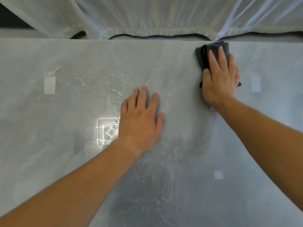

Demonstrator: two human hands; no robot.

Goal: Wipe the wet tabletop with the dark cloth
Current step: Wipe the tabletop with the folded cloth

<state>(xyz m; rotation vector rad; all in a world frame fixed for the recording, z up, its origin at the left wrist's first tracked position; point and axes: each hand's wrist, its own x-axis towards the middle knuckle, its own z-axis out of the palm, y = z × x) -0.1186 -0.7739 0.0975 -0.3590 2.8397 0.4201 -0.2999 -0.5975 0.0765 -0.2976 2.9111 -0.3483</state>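
Head view looks down on a grey tabletop [188, 145] that fills most of the frame. At the upper right, the right hand [219, 79] lies flat on a dark cloth [202, 58], fingers straight and spread, pressing it onto the surface close to the table's far edge. The cloth is folded; its dark edges show beyond the fingertips and on both sides of the hand. Near the middle of the frame, the left hand [141, 118] rests palm down on the bare tabletop, fingers straight and slightly apart, holding nothing. It is well apart from the cloth. Water drops [114, 79] and streaks glisten to the left of this hand, beside a bright reflected glare [105, 130]. Several pale rectangular patches [49, 85] sit on the surface at left, centre and right. Across the top of the frame, a white draped sheet [155, 15] hangs behind the table.
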